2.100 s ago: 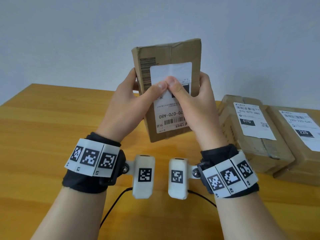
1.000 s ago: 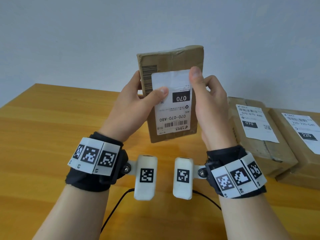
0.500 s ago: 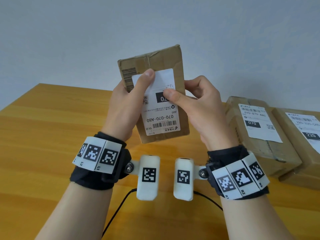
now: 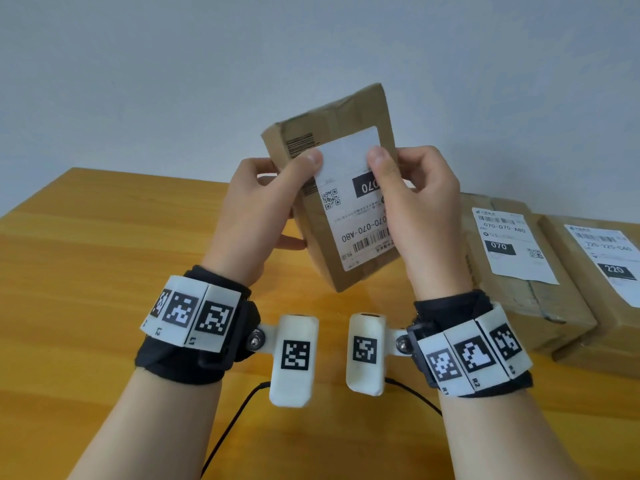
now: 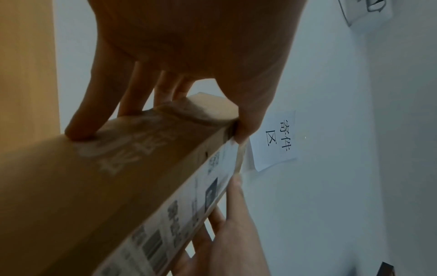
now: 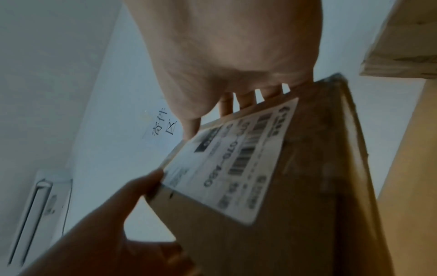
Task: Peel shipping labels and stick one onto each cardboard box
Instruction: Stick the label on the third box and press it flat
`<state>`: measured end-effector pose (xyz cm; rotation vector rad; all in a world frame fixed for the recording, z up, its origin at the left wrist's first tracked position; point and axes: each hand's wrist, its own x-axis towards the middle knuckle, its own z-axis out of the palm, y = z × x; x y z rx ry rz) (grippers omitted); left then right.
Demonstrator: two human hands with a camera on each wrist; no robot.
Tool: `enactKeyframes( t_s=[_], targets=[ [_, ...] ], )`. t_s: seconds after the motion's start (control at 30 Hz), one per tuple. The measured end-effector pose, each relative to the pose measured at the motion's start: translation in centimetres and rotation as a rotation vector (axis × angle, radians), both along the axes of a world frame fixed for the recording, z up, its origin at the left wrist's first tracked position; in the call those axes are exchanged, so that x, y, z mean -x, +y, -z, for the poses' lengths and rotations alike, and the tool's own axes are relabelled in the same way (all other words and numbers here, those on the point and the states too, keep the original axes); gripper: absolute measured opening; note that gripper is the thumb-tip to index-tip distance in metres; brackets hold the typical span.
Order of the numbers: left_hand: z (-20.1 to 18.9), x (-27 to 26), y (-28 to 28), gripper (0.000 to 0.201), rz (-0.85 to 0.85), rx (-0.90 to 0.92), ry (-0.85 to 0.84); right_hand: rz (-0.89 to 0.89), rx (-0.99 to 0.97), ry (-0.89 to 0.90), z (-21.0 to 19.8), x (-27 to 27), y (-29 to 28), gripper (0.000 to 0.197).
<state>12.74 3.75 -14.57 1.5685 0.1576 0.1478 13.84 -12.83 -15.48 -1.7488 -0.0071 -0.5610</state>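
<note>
cardboard is what i've got clamped: my left hand (image 4: 258, 202) grips the raised cardboard box (image 4: 332, 188) with its thumb on the shipping label (image 4: 353, 199), and my right hand (image 4: 420, 206) curls round the other edge, thumb on the label's upper right corner. half a second ago that thumb pressed mid-label; both thumbs have slid to the top corners and the box has tilted, so i judge it nearly stuck. two labelled boxes (image 4: 519, 258) sit on the wooden table (image 4: 86, 271), right.
</note>
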Motion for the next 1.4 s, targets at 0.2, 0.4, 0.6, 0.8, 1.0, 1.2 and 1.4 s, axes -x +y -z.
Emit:
enactKeyframes(
  t_s=[0.2,0.4,0.6,0.8,1.0,1.2,1.4],
  targets=[
    [0.0,0.3,-0.4,0.056,0.117,-0.044,-0.033,0.061,0.149,0.003,0.1,0.4,1.0,0.068],
    [-0.3,0.6,-0.1,0.056,0.182,-0.057,-0.13,0.149,0.191,-0.087,0.3,0.2,0.9,0.076],
    [-0.2,0.6,0.3,0.057,0.211,-0.12,-0.195,0.177,0.172,-0.167,0.8,-0.2,0.5,0.066],
    [-0.4,0.9,0.1,0.065,0.238,-0.148,-0.259,0.256,0.06,-0.238,1.0,-0.5,0.0,0.041],
    [-0.4,1.1,-0.1,0.067,0.263,-0.151,-0.292,0.375,-0.098,-0.279,0.4,-0.6,-0.5,0.05],
    [-0.5,1.0,-0.4,0.077,0.251,-0.165,-0.277,0.345,-0.245,-0.137,0.0,-0.4,-1.2,0.057],
    [-0.2,0.8,-1.0,0.072,0.188,-0.189,-0.266,0.233,-0.173,-0.171,-0.7,0.3,0.7,0.038]
  ],
)
